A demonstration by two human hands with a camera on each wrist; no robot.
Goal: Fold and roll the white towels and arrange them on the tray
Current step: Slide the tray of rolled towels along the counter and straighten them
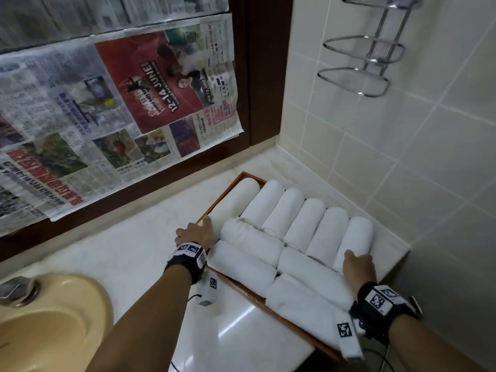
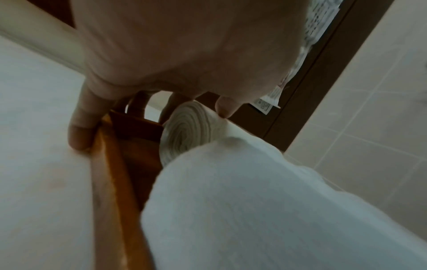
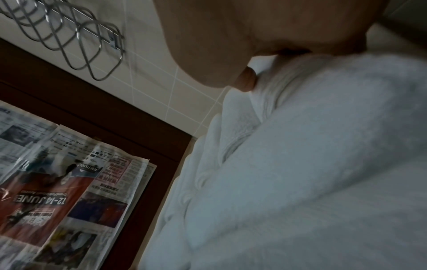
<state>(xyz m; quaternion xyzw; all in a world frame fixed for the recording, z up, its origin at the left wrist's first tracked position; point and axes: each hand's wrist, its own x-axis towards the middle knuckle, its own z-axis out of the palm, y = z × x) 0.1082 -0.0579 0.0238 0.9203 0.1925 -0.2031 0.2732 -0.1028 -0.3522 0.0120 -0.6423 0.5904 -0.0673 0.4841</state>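
With rolled white towels (image 1: 295, 237) filling the brown wooden tray (image 1: 248, 176), arranging looks nearly finished; left hand (image 1: 194, 233) fingers grip its rim, right hand (image 1: 358, 267) rests relaxed on a roll; next, square the tray.

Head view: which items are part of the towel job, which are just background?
In the job: rolled white towels; wooden tray; left hand at the tray's edge; right hand on a roll.

Just around: sink; newspaper; wire rack; countertop.
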